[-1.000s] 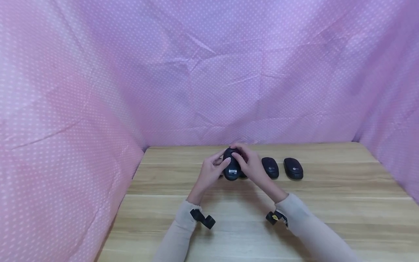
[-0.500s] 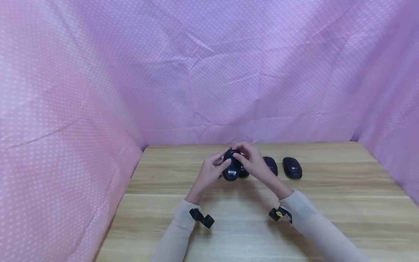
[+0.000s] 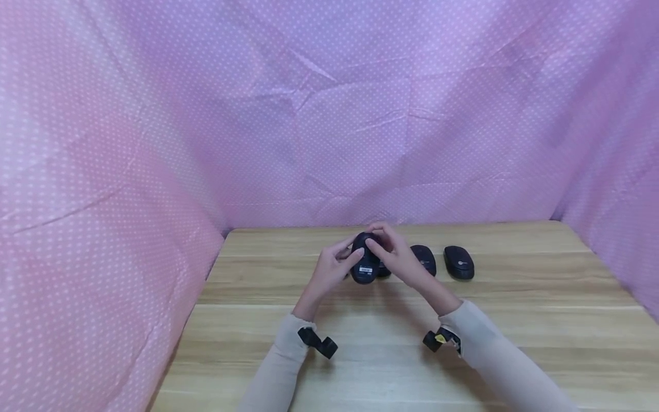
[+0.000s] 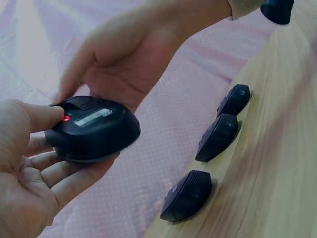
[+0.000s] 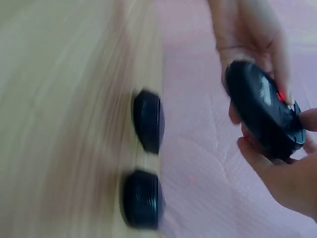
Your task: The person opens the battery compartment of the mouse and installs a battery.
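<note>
A black computer mouse (image 3: 365, 270) is held up over the table, its labelled underside turned toward the head camera. My left hand (image 3: 332, 266) grips its left side, thumb on the underside and fingers beneath. At the upper right end, my right hand (image 3: 399, 257) pinches the same mouse with thumb and fingers. In the left wrist view, a red light glows on the underside of the mouse (image 4: 101, 130) beside the left thumb. The right wrist view shows both hands around the mouse (image 5: 257, 109); its top side is hidden there.
More black mice lie top up in a row behind the hands: one (image 3: 384, 270) partly covered, another (image 3: 424, 260) partly behind the right hand, and one (image 3: 459, 263) farther right. The wooden table (image 3: 370, 372) ends at a pink dotted cloth (image 3: 329, 143).
The right forearm has shifted slightly to the right. Both hands keep hold of the mouse, which stays at nearly the same place; the right thumb and fingers have moved only a little.
</note>
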`<move>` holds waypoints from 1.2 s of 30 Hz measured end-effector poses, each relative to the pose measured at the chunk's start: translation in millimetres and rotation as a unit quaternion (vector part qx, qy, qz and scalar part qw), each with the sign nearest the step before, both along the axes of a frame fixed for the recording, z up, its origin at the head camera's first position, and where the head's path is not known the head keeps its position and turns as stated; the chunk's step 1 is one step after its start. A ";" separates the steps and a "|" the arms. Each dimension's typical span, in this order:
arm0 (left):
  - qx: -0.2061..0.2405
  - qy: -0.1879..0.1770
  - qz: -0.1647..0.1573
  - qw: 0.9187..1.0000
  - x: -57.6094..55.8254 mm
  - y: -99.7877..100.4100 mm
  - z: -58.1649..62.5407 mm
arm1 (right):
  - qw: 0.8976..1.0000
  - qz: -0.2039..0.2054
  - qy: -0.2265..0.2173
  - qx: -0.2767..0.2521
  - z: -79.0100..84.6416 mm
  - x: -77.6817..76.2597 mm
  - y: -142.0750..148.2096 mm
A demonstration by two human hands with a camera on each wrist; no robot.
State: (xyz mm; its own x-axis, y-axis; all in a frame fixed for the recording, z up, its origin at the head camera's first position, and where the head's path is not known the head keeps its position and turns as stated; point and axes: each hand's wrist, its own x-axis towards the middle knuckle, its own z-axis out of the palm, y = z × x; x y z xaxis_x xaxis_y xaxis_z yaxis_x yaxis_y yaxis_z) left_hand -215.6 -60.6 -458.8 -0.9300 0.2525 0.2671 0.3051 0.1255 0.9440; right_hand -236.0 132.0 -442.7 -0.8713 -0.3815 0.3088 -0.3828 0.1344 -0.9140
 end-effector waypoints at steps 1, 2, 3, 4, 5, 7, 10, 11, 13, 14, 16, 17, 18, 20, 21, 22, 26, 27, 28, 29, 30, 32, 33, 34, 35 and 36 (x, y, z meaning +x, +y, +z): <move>-0.002 0.002 0.003 1.000 0.4 -0.2 0.4 | 0.999 0.010 -0.028 -0.014 -0.1 0.1 -1.0; -0.003 0.004 0.005 1.000 0.7 -0.2 0.9 | 0.998 0.015 -0.053 -0.024 -0.1 0.6 -2.3; -0.003 0.005 0.004 1.000 0.8 0.2 1.0 | 0.996 0.020 -0.074 -0.033 -0.4 1.1 -3.6; -0.004 0.006 0.001 1.000 1.0 0.6 1.1 | 0.995 0.022 -0.091 -0.042 -0.6 1.5 -5.0; -0.004 0.011 -0.003 1.000 1.3 1.3 1.3 | 0.994 0.021 -0.099 -0.046 -1.4 1.7 -6.3; -0.001 0.017 -0.011 1.000 1.9 2.5 2.0 | 0.993 0.019 -0.104 -0.052 -1.9 1.9 -8.6; 0.006 0.026 -0.015 1.000 3.2 3.6 3.2 | 0.994 0.017 -0.098 -0.056 -3.0 1.5 -10.0; 0.011 0.027 -0.013 0.999 3.4 4.5 3.2 | 0.994 0.019 -0.094 -0.056 -3.5 1.4 -9.3; 0.016 0.029 -0.007 0.999 3.6 6.1 3.0 | 0.994 0.027 -0.088 -0.064 -4.8 1.5 -8.0; 0.018 0.030 -0.005 0.999 3.8 6.7 2.9 | 0.993 0.032 -0.088 -0.072 -6.0 1.6 -7.6; 0.027 0.032 -0.008 0.999 4.1 7.8 2.6 | 0.991 0.039 -0.087 -0.090 -8.4 2.3 -7.4; 0.033 0.033 -0.011 0.999 3.9 8.4 2.1 | 0.990 0.040 -0.090 -0.102 -9.7 2.6 -7.6; 0.040 0.034 -0.016 0.998 3.8 9.1 1.8 | 0.988 0.041 -0.094 -0.113 -10.8 2.9 -7.9; 0.054 0.036 -0.022 0.998 3.7 10.3 0.6 | 0.986 0.039 -0.100 -0.130 -11.9 3.7 -8.9; 0.061 0.038 -0.024 0.997 3.6 11.0 0.0 | 0.986 0.037 -0.098 -0.133 -12.1 3.9 -9.4; 0.065 0.039 -0.023 0.997 3.3 11.4 -0.6 | 0.986 0.033 -0.096 -0.134 -12.0 4.0 -10.1; 0.082 0.021 -0.012 0.996 4.3 12.3 -0.6 | 0.993 0.008 -0.062 -0.099 -10.4 3.8 -10.9; 0.085 0.011 -0.008 0.996 4.7 12.5 -0.1 | 0.995 0.001 -0.050 -0.085 -10.1 3.6 -10.9; 0.090 -0.003 -0.006 0.996 5.6 12.4 0.9 | 0.996 -0.006 -0.040 -0.073 -9.5 3.6 -10.8; 0.095 -0.019 -0.001 0.995 6.3 12.3 1.9 | 0.998 -0.012 -0.029 -0.061 -9.0 3.5 -10.7; 0.100 -0.036 0.004 0.994 7.0 12.2 3.1 | 0.998 -0.017 -0.015 -0.051 -8.8 3.4 -10.7; 0.105 -0.060 0.009 0.993 7.9 12.1 5.3 | 0.999 -0.022 0.004 -0.040 -8.2 3.8 -11.2; 0.105 -0.069 0.012 0.992 7.7 12.1 5.7 | 0.999 -0.022 0.010 -0.037 -8.5 4.1 -11.5; 0.106 -0.076 0.014 0.991 8.0 12.4 6.5 | 0.999 -0.022 0.016 -0.032 -8.4 4.5 -11.4; 0.104 -0.080 0.019 0.991 7.6 12.9 6.3 | 0.999 -0.018 0.019 -0.023 -8.1 4.5 -10.5; 0.102 -0.082 0.021 0.991 7.6 13.3 6.4 | 1.000 -0.010 0.021 -0.014 -7.2 4.5 -9.1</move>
State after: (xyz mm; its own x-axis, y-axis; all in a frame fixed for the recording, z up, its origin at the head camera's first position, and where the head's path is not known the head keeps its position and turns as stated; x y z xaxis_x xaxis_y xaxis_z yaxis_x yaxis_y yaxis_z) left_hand -208.0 -47.3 -452.4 -0.9739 0.1684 0.1522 0.1435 -0.0626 0.9877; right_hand -231.5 122.8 -449.8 -0.8649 -0.3538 0.3559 -0.4184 0.1168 -0.9007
